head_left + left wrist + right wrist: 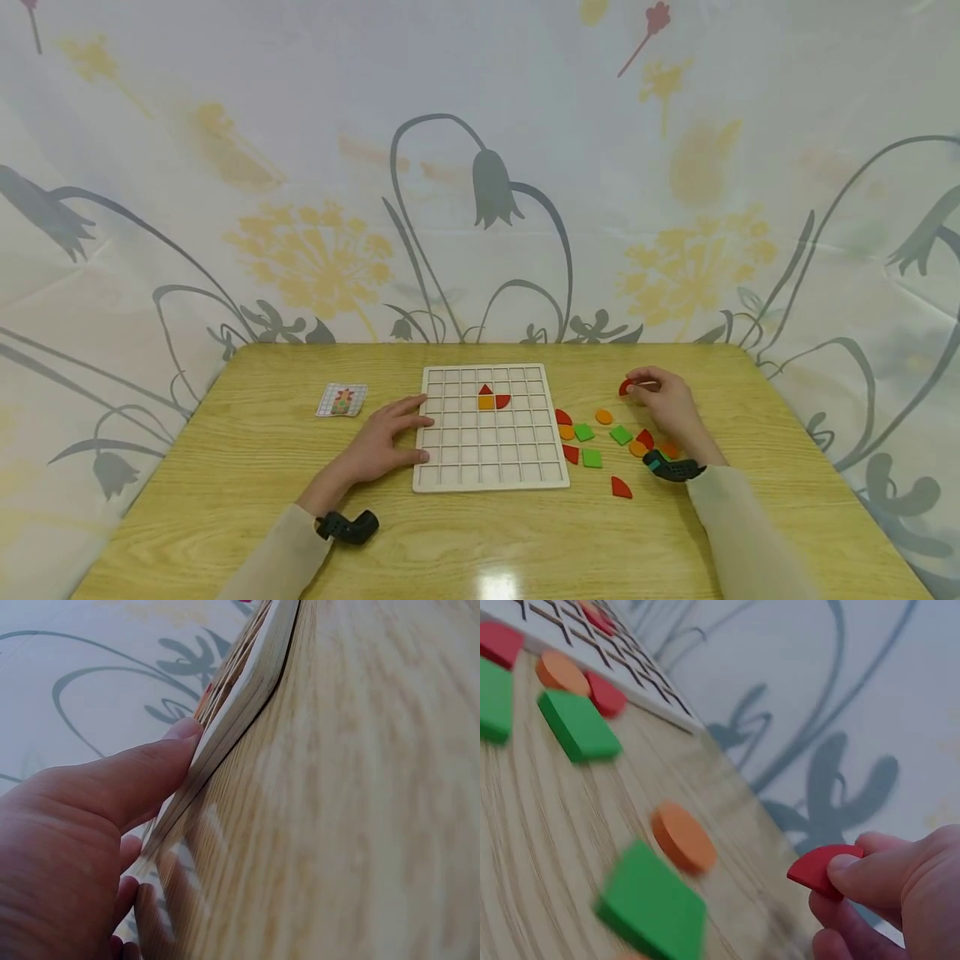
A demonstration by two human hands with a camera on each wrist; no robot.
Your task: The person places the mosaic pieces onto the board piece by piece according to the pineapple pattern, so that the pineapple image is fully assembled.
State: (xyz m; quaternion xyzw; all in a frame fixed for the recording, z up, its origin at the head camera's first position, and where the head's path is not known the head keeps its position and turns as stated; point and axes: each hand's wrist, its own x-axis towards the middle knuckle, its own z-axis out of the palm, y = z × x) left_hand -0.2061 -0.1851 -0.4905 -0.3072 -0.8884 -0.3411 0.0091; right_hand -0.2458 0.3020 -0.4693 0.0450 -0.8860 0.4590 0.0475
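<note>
A white grid board (491, 486) lies on the table. On it sit a red triangle (486, 389), an orange square (487, 402) below that, and a red quarter-circle (502, 402) at the square's right. My left hand (378, 443) touches the board's left edge with thumb and fingers spread; the left wrist view has the thumb against the rim. Right of the board, my right hand (670, 406) pinches another red quarter-circle piece (817, 868) between thumb and fingers, held above the table.
Several loose pieces lie right of the board, among them a green square (592, 458), an orange circle (603, 416) and a red quarter-circle (621, 487) nearer the front. A small printed pattern card (342, 400) lies left of the board. A patterned curtain (450, 275) hangs behind the table.
</note>
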